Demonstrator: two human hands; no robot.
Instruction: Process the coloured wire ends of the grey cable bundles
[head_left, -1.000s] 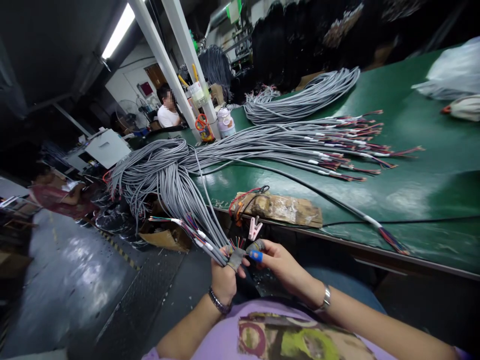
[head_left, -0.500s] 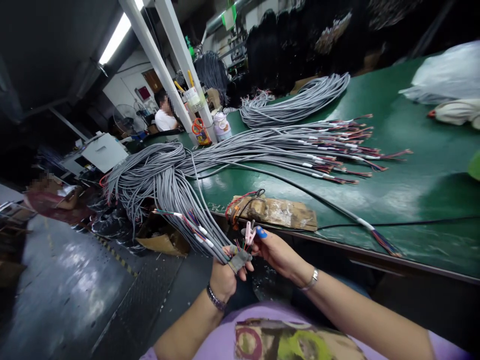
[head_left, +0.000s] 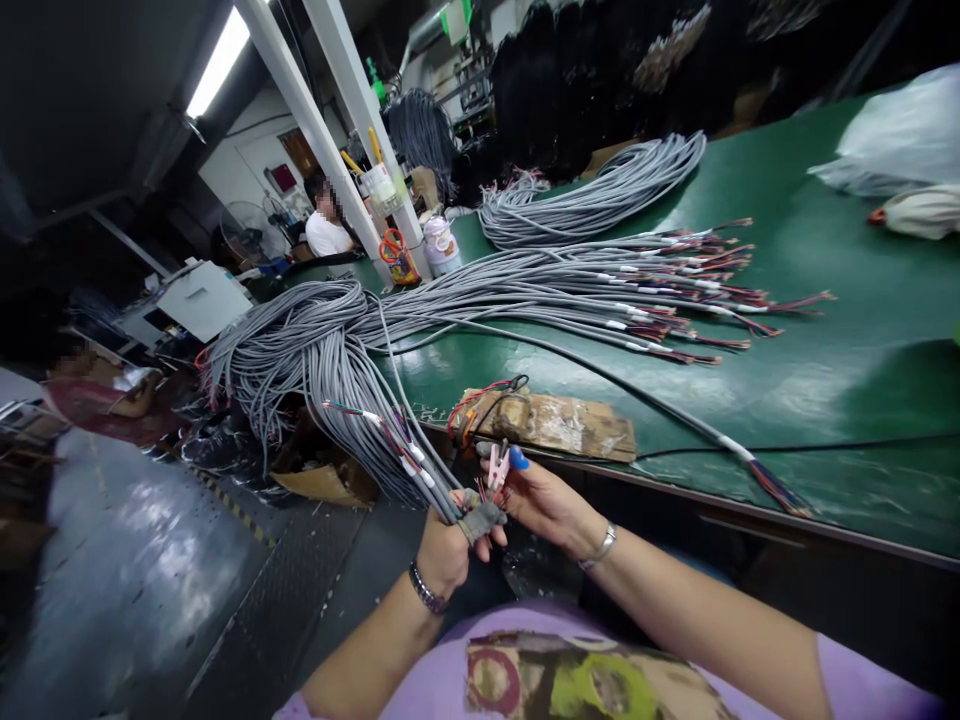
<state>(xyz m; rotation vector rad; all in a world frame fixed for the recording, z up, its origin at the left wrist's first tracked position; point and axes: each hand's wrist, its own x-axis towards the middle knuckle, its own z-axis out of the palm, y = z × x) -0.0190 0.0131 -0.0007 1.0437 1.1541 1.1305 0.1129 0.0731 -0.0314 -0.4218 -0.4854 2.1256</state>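
Observation:
My left hand (head_left: 448, 548) is closed around the ends of a bundle of grey cables (head_left: 367, 430). Grey wrapping covers its thumb. Thin coloured wires (head_left: 484, 492) stick out just above that thumb. Close beside it, my right hand (head_left: 544, 500), with a blue cover on one digit, pinches a small pink clip (head_left: 498, 467) shaped like a clothes peg. The clip is at the coloured wires; whether it grips them I cannot tell. A few cable ends with white sleeves (head_left: 412, 462) lie across the bundle.
More grey cables (head_left: 525, 285) with stripped ends stretch over the green table (head_left: 847, 400). A coiled cable bundle (head_left: 600, 205) lies behind them. A wooden block (head_left: 570, 425) with wires sits at the table edge. One single cable (head_left: 660, 405) runs right. Two people are in the background.
Both hands stay close together at nearly the same spot. The pink clip and right hand have shifted slightly left, and the loose white-sleeved ends have moved a little on the bundle.

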